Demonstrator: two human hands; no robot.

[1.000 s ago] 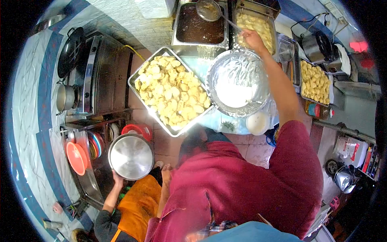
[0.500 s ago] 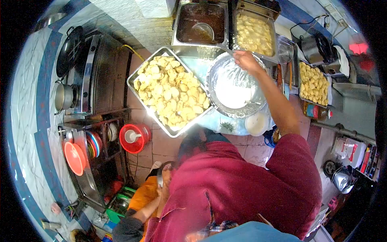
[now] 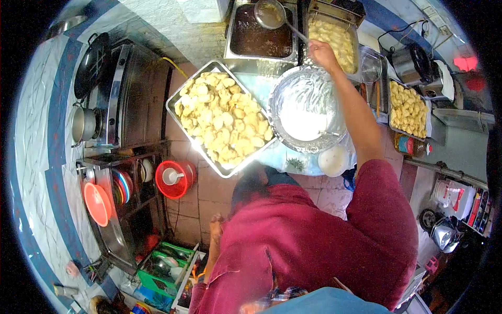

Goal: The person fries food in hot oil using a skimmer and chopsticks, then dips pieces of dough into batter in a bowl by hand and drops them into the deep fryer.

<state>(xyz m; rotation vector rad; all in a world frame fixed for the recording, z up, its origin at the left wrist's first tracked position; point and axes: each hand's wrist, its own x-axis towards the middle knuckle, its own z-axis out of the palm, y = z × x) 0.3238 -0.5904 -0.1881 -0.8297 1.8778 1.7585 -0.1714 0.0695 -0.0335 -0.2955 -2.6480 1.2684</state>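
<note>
"While we lean over the basin (image 3: 277,128) of white mix (image 3: 308,118), what does our right hand (image 3: 322,52) have?"

"We've got its fingers wrapped around the handle (image 3: 298,33) of a ladle (image 3: 270,13), whose round end is over the far right part of the pan (image 3: 260,57) of dark liquid (image 3: 256,39)."

"And our left hand (image 3: 215,226)?"

"It's low, beside our red shirt (image 3: 314,225); we can't tell whether its fingers are spread or pinching something."

"What's near the ladle?"

"Just right of the dark liquid we see a second pan (image 3: 357,52), with pale pieces (image 3: 334,34) in it. The basin is closer to us, and left of it lies a tray (image 3: 180,128), set at an angle and heaped with yellow slices (image 3: 222,120)."

"Anything else?"

"Near the basin's close side we have a small white tub (image 3: 333,160). Off to our left, a red bucket (image 3: 185,184) with a white cup (image 3: 171,176) inside sits on the tiled floor (image 3: 184,206)."
</note>
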